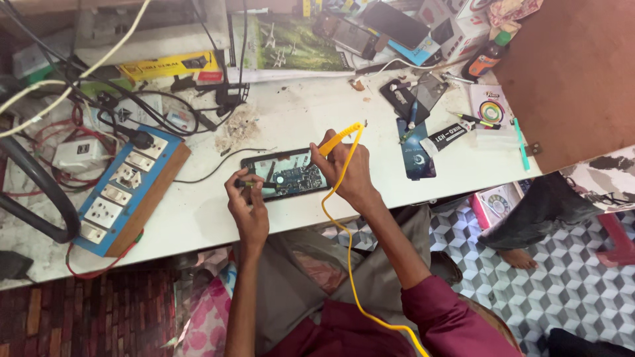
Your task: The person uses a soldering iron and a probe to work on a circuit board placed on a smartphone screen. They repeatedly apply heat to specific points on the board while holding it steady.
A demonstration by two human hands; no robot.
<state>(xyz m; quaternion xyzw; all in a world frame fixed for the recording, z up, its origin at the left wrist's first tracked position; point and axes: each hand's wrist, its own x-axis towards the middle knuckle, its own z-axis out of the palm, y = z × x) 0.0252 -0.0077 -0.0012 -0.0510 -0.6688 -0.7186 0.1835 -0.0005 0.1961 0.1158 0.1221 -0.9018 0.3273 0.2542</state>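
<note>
An opened phone (284, 173) lies on the white workbench (311, 112) with its circuit board exposed. My right hand (352, 173) grips a yellow soldering iron (340, 137) by its handle, tip pointing down at the board. Its yellow cord (344, 251) trails down over my lap. My left hand (246, 201) rests at the phone's left end and pinches a thin dark tool (250, 184) against the board.
A blue switchboard with white sockets (122, 193) and tangled cables sit at the left. Phone parts, a black glue tube (447, 135) and pens lie at the right. Another person's leg and bare foot (519, 256) stand on the patterned floor beside a brown panel (575, 73).
</note>
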